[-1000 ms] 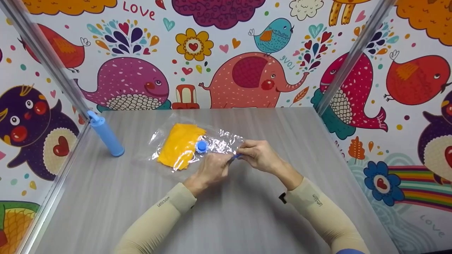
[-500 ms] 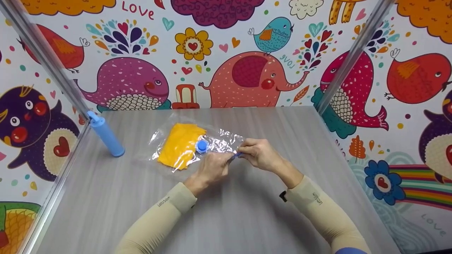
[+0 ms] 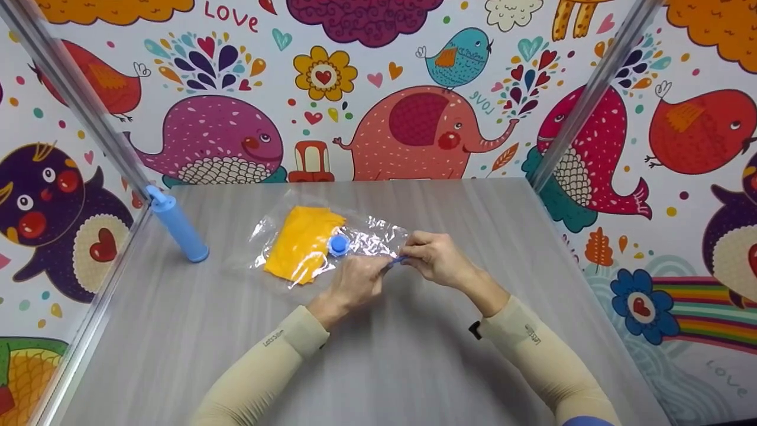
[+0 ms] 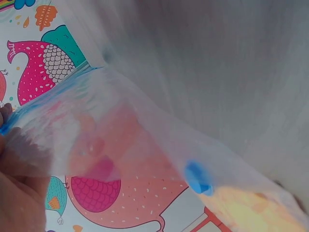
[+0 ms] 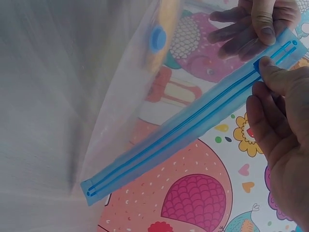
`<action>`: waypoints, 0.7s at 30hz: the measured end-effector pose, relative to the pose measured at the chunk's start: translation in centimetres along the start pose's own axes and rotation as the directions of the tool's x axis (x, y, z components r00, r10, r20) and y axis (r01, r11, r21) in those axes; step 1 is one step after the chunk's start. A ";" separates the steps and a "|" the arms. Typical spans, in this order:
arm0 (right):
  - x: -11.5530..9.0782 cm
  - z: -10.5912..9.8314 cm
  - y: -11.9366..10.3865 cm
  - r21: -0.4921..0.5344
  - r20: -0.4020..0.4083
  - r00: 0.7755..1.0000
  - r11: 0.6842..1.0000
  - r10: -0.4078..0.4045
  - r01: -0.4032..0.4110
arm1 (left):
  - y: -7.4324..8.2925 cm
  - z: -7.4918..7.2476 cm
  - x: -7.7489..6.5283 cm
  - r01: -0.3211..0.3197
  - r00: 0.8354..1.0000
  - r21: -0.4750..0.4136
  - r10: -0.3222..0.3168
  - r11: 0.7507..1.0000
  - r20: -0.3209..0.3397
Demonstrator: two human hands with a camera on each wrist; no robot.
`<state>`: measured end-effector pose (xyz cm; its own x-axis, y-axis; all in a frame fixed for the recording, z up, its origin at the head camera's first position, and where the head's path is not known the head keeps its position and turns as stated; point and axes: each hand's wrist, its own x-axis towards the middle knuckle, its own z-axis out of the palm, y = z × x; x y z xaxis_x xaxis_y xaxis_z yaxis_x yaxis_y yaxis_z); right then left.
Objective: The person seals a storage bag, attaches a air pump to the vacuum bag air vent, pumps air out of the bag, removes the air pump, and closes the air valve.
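Observation:
A clear vacuum storage bag has a folded yellow cloth inside and a round blue valve on top. My left hand grips one end of the bag's mouth. Beside it, my right hand pinches the blue zip slider between thumb and finger. In the right wrist view the slider sits on the blue zip strip, close to the end my left hand holds. The strip runs on down to the bag's other corner. The left wrist view shows the bag's mouth raised off the table.
A light blue hand pump stands at the table's back left. The grey table is bordered by walls printed with cartoon animals, with metal posts at the corners.

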<state>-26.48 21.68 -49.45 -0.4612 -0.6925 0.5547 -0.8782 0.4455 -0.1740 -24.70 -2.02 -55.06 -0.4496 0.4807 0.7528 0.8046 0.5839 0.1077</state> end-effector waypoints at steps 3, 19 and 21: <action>0.0 0.0 0.0 0.000 0.007 1.000 1.000 0.007 -0.007 | 0.0 -0.1 0.0 0.004 1.000 0.003 -0.004 1.000 0.008; -0.3 0.2 0.0 -0.024 -0.029 1.000 1.000 0.002 -0.003 | 0.1 -0.5 0.0 0.023 0.999 -0.030 -0.022 0.999 0.024; -0.3 0.2 0.1 -0.030 -0.028 1.000 0.999 0.010 -0.011 | 0.1 -0.6 0.1 0.031 0.999 -0.036 -0.030 0.999 0.026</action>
<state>-26.40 21.82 -49.80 -0.4664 -0.6719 0.5753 -0.8689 0.4697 -0.1559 -24.46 -2.26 -54.58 -0.4837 0.4794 0.7322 0.8037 0.5745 0.1548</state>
